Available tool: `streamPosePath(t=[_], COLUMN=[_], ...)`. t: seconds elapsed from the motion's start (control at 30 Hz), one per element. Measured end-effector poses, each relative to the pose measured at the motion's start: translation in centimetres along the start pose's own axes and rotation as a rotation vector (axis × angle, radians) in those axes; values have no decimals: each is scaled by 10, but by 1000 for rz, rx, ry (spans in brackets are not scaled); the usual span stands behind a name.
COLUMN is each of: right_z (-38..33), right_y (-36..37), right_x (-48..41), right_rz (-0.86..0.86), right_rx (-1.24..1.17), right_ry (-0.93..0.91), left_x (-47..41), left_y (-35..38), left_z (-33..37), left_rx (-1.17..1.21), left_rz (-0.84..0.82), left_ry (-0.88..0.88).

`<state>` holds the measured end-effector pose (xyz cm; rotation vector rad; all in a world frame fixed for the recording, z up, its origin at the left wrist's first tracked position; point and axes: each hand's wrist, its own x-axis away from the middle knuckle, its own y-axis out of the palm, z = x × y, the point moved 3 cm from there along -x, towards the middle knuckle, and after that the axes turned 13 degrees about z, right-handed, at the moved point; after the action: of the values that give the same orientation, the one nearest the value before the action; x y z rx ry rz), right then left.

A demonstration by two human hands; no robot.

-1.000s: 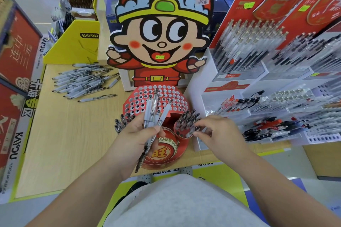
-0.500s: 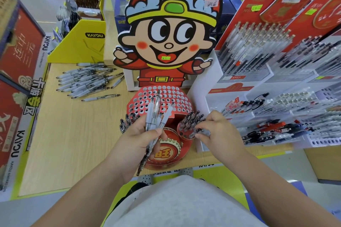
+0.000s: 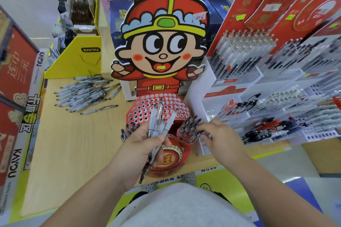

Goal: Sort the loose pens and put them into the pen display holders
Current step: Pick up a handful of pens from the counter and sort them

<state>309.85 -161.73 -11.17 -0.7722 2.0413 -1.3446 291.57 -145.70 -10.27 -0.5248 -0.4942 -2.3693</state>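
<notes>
My left hand [image 3: 142, 145] grips a bundle of clear and white pens [image 3: 158, 120], their ends fanning up over the red perforated pen holder [image 3: 147, 107]. My right hand [image 3: 221, 138] reaches to the small red cup of dark-tipped pens [image 3: 188, 131] at the holder's right; its fingertips touch the pens there, and whether they pinch one is blurred. A pile of loose pens [image 3: 86, 94] lies on the wooden table [image 3: 70, 143] at the far left. More dark-capped pens [image 3: 129, 129] stand in the holder's left side behind my left hand.
A tall cartoon-figure cardboard display [image 3: 162, 49] stands behind the holder. White tiered racks full of pens [image 3: 258, 72] fill the right side. A yellow display box [image 3: 81, 57] sits at the back left, and a red boxed display [image 3: 14, 79] lines the left edge.
My right hand has stayed at the small cup of dark-tipped pens, shifting slightly. The left hand keeps its bundle in place. The camera view has tilted a little.
</notes>
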Motion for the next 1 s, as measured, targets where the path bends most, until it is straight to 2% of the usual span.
streamPosePath(t=[0.13, 0.23, 0.3, 0.37, 0.43, 0.5, 0.6, 0.83, 1.0], right_z=[-4, -9, -21, -43, -60, -70, -69, -51, -45], right_y=[-4, -24, -36, -39, -36, -35, -38, -50, -49], right_x=[-2, -2, -1, -1, 1, 2, 2, 8, 10], right_rz=[-18, 162, 237, 122, -18, -70, -39, 33, 45], right_rx=[24, -68, -347, -779, -992, -1044, -1142, -1309, -1298], right_ry=[24, 98, 270, 490, 593, 604, 673, 783, 811], left_x=[4, 6, 7, 7, 8, 10, 11, 4, -2], left_y=[-1, -3, -2, 0, 4, 7, 5, -7, -12], left_z=[6, 10, 11, 11, 11, 11, 12, 17, 22], left_rx=[26, 13, -19, -45, -61, -65, -47, 29, 57], left_rz=[-32, -67, -85, -107, -140, -166, -178, -110, -32], left_ry=[-29, -14, 4, 5, 9, 0, -16, 1, 59])
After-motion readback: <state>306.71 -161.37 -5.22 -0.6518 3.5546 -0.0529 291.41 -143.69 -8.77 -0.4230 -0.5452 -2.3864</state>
